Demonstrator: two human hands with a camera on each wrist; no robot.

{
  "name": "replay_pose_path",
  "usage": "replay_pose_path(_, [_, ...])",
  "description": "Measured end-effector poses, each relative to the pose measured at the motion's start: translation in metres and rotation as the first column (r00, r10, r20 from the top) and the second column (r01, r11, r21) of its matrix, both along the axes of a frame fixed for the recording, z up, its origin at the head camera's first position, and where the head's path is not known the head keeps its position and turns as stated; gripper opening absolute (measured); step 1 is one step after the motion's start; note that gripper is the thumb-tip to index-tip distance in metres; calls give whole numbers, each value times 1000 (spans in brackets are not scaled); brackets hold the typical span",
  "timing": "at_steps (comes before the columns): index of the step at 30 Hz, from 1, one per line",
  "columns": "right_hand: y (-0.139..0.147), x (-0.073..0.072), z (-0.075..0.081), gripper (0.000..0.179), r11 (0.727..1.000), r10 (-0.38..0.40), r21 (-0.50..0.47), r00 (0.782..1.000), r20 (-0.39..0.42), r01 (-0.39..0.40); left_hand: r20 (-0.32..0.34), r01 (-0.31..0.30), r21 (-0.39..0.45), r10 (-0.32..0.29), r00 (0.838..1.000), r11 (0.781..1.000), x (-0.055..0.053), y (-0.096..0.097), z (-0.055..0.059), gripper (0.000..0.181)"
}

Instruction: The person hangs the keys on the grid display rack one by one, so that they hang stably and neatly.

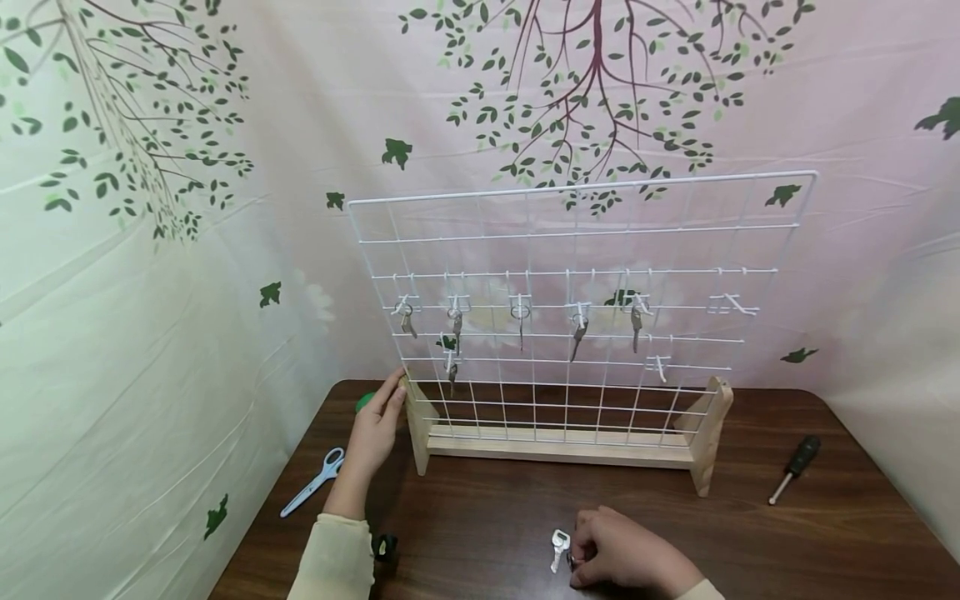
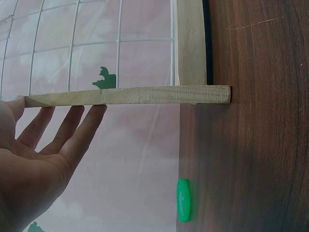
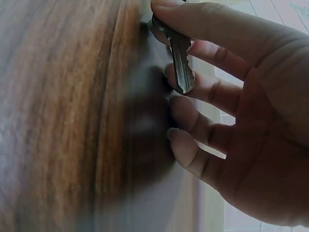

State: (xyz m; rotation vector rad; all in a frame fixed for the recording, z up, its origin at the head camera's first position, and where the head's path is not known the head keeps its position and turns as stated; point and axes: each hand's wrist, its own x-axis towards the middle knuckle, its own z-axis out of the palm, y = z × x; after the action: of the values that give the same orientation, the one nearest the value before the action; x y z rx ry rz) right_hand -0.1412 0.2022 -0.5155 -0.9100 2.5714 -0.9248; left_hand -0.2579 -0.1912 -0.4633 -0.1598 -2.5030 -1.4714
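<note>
My right hand (image 1: 621, 548) is low over the table, pinching a silver key (image 3: 181, 63) by its head between thumb and fingers. The key's toothed blade sticks out past the fingertips. Just left of that hand, another key (image 1: 560, 542) lies flat on the tabletop. My left hand (image 1: 375, 429) touches the left wooden end piece (image 2: 159, 95) of a rack, fingers extended along its outer face and thumb at its upper end. The rack carries a white wire grid (image 1: 566, 382). Several keys hang from its hooks, among them one key (image 1: 579, 335) near the middle.
Two hooks at the grid's right, an upper hook (image 1: 732, 304) and a lower hook (image 1: 660, 367), hold no key. Blue-handled scissors (image 1: 318, 479) lie at the left, a screwdriver (image 1: 797, 467) at the right. A green round object (image 2: 183, 200) stands beyond the left hand. Patterned cloth hangs behind.
</note>
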Motion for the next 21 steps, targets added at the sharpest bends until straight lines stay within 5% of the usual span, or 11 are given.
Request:
replay_pose_path(6, [4, 2, 11, 25, 995, -21, -94, 995, 98, 31, 1, -1, -4, 1, 1000, 1000, 1, 0, 0, 51])
replay_pose_path(11, [7, 2, 29, 18, 979, -85, -179, 995, 58, 94, -2, -7, -5, 7, 1000, 1000, 0, 0, 0, 51])
replay_pose_path(17, [11, 3, 57, 16, 934, -234, -281, 972, -10, 222, -5, 2, 2, -2, 1000, 1000, 0, 0, 0, 51])
replay_pose_path(21, [14, 6, 78, 15, 876, -350, -348, 937, 18, 334, -13, 6, 5, -6, 1000, 1000, -1, 0, 0, 51])
